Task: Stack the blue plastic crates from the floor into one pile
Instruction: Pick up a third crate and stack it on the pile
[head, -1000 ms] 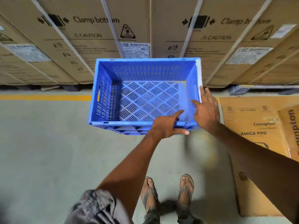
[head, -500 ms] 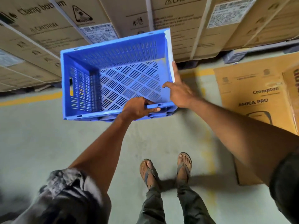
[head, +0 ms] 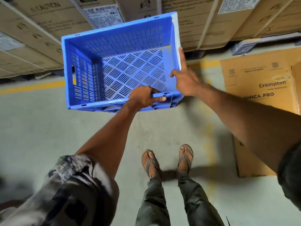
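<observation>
Blue plastic crate [head: 123, 62]: long axis across you, held at near-right corner; your left hand [head: 145, 97] clamps near rim, right hand [head: 185, 79] splayed against right end

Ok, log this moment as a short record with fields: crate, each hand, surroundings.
crate: blue plastic crate, empty, slotted base and walls
left hand: left hand closed over the crate's near rim
right hand: right hand open, fingers along the right wall, thumb inside
floor: grey concrete floor with a yellow line
surroundings: large cartons behind the crate; Crompton box to the right
</observation>
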Demonstrator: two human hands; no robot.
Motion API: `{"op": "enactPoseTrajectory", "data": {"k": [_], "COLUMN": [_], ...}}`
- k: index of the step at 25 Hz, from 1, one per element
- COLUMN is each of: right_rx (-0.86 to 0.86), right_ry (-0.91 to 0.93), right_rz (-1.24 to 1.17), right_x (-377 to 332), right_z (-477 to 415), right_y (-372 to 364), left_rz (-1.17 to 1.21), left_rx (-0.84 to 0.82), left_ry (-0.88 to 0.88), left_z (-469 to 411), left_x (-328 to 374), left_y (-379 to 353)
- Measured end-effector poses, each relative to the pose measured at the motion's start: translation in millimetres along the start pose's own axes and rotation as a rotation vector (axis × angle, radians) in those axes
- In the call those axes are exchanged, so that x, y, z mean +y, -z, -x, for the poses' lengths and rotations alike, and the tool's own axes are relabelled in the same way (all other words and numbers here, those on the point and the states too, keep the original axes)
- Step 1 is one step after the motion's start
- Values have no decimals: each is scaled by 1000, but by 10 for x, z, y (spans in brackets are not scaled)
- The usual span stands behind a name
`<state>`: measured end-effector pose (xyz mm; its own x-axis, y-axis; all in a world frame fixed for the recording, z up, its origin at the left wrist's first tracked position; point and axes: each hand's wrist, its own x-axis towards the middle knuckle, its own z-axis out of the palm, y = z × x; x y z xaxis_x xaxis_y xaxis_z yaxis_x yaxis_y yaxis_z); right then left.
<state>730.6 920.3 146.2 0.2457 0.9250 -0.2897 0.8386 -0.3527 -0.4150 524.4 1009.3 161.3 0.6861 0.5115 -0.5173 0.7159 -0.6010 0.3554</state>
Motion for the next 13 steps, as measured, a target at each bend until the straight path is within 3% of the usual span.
{"op": "enactPoseTrajectory", "data": {"k": [2, 4, 6, 8, 13], "right_rx": [33, 169, 241, 174, 138], "right_ry": [-57, -44, 76, 120, 33], "right_rz": [115, 222, 209, 191, 143], "right_x": [-84, -238, -443, -626, -601], "right_z": [10, 59, 151, 251, 154], "right_y": [24, -4, -148, -359, -463], "left_rz": [129, 211, 40, -169, -37], "left_rx": [-14, 91, 326, 431, 319], "left_ry": [-25, 29, 110, 162, 185], "left_z": [73, 189, 339, 462, 311], "left_x": [-46, -206, -524, -779, -897], "left_y": [79, 157, 141, 71, 53]}}
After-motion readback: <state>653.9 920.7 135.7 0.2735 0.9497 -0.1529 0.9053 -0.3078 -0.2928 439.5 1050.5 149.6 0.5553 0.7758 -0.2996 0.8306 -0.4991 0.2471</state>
